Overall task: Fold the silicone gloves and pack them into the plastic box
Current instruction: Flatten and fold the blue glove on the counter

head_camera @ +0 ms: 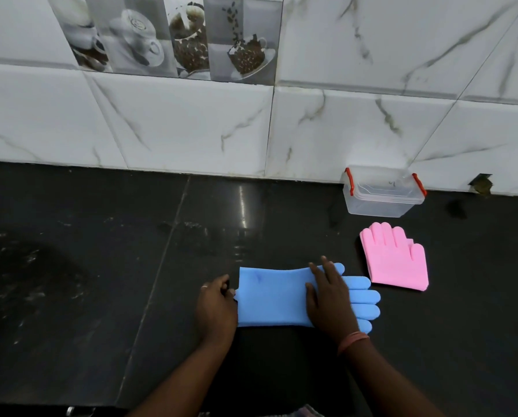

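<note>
Blue silicone glove (274, 296) lies flat on dark counter, lower centre of frame, cuff pointing left, fingers pointing right, not yet folded. Pink silicone glove(s) (394, 258), mid-right, just right of the blue one & apart from it: looks folded, layered edges at lower side, fingers pointing up-frame; can't tell if one or two. Clear plastic box (382, 194) w/ red clip handles, lid on, sits above the pink, against the wall, upright.
</note>
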`<state>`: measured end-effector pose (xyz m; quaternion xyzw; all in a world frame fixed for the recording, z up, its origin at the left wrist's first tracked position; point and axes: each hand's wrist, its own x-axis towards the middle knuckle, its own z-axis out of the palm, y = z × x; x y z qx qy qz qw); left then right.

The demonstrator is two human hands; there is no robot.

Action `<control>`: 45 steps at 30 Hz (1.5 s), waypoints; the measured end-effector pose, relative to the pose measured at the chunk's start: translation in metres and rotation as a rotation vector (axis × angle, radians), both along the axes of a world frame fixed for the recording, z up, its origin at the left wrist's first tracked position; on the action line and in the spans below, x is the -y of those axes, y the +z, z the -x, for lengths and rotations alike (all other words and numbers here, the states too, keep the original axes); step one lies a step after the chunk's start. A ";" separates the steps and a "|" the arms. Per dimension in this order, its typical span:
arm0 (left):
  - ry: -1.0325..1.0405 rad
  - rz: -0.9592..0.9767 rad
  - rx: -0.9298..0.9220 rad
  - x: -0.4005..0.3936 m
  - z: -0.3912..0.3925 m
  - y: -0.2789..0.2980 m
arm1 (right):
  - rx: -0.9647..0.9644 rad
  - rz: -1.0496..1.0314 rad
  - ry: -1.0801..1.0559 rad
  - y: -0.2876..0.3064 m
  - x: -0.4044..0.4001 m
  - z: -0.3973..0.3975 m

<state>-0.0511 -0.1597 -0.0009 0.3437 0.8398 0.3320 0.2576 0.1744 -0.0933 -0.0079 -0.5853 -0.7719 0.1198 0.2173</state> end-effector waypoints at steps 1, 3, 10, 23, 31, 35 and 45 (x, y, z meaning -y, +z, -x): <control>0.005 0.018 -0.016 0.001 -0.001 0.000 | -0.100 0.038 0.049 0.001 0.006 0.009; -0.075 0.083 -0.069 0.003 -0.004 0.001 | -0.298 0.137 0.095 0.005 0.016 0.028; -0.167 0.241 -0.058 -0.008 -0.013 0.010 | -0.747 0.519 -0.037 0.004 0.018 0.071; -0.056 0.197 0.351 -0.024 -0.027 0.027 | -0.645 0.427 -0.065 0.000 0.017 0.062; 0.126 0.240 1.349 -0.036 -0.009 0.034 | -0.703 0.412 -0.109 -0.015 0.014 0.055; -0.071 0.173 1.508 -0.038 -0.029 0.046 | -0.722 0.394 -0.101 -0.009 0.009 0.053; -0.267 0.043 0.843 -0.066 -0.144 0.070 | -1.434 0.892 -0.333 0.053 -0.002 -0.014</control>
